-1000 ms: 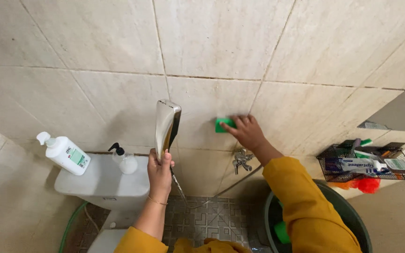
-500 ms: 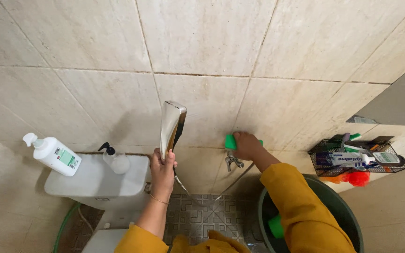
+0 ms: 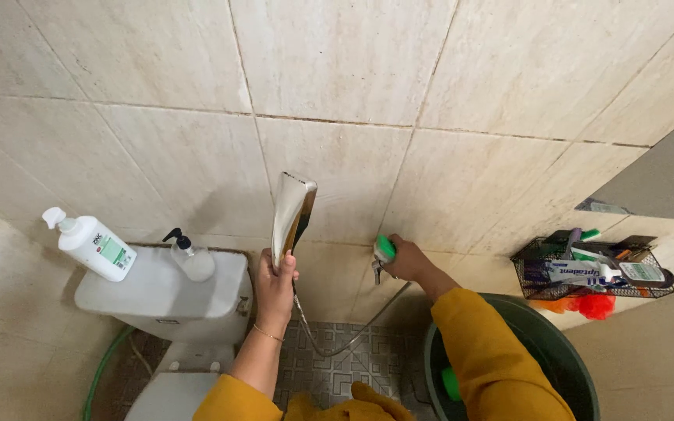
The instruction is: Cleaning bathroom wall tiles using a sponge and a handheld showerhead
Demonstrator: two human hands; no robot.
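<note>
My right hand (image 3: 409,260) has slid the green sponge (image 3: 384,247) down to the tap; left hand (image 3: 274,282) keeps its grip closed around the chrome shower head (image 3: 290,212).

Even, soft light; sharp focus; wide-angle bending at edges; faint shadows on tiles (image 3: 337,78)

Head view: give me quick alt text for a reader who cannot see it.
A person's left hand holds a chrome handheld shower head upright before a beige tiled wall, while the right hand presses a green sponge by a metal wall tap. A white toilet tank stands left.
</note>
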